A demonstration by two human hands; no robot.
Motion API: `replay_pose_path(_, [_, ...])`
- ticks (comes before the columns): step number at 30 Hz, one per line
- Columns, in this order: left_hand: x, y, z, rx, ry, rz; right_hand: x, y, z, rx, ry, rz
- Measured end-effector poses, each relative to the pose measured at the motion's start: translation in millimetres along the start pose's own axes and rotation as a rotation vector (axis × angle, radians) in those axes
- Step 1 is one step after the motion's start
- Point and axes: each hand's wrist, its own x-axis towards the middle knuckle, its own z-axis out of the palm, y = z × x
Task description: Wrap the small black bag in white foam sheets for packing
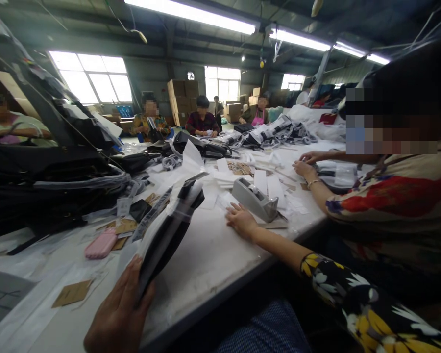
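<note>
My left hand (123,304) is closed around the lower end of a black bag (171,228), which stands tilted on edge, partly wrapped in white paper and clear plastic. My right hand (241,221), fingers stretched and apart, is at the near left side of a grey tape dispenser (255,198) on the white table (202,260). Nothing shows in that hand, though its palm is hidden. White sheets of paper (266,184) lie just behind the dispenser.
At left are a pink case (101,243), a brown card tag (72,293) and a heap of black bags (51,176). More wrapped bags (275,130) are piled at the back. A co-worker's hands (305,169) work at the right; several other people sit beyond the table.
</note>
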Motion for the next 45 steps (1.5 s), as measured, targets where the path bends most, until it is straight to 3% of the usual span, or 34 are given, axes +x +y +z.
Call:
replay_pose_path(4, [3,3,0.8,-0.007,0.009,-0.010,-9,-7,3,-0.002,-0.027,-0.053])
replay_pose_path(7, [3,5,0.0,-0.019,0.013,0.011,-49,-35,2,0.109,-0.035,-0.096])
replay_pose_path(10, [3,5,-0.9,-0.027,0.028,0.017,-96,-62,-9,0.307,-0.138,-0.110])
replay_pose_path(13, [4,6,-1.3,-0.053,0.020,0.029,-115,-75,-20,0.378,-0.159,-0.094])
replay_pose_path(15, [4,7,-1.4,-0.053,0.019,0.028,-104,-73,-20,0.378,-0.058,-0.060])
replay_pose_path(18, [4,7,-1.5,-0.030,0.045,0.020,-62,-56,-6,0.288,0.066,-0.045])
replay_pose_path(22, [3,6,-1.0,-0.022,0.063,0.026,-5,-26,14,0.198,-0.030,-0.072])
replay_pose_path(26, [3,6,-0.9,-0.051,0.052,0.028,30,-10,23,0.280,-0.115,-0.082])
replay_pose_path(30, [2,6,-1.0,-0.057,0.041,0.018,61,-6,23,0.340,-0.044,0.051])
replay_pose_path(34, [-1,4,1.0,-0.055,0.026,0.011,82,-9,10,0.340,0.086,0.218])
replay_pose_path(37, [-2,3,2.0,-0.047,0.024,0.003,58,-17,4,0.300,0.201,0.234])
replay_pose_path(39, [0,2,1.5,-0.061,0.020,0.001,24,-26,8,0.250,0.239,0.138])
replay_pose_path(42, [6,2,-1.4,-0.087,0.035,0.004,-28,-38,23,0.164,0.068,-0.027])
replay_pose_path(45, [15,3,-5.9,-0.067,0.074,0.013,-52,-47,34,0.114,-0.137,-0.068])
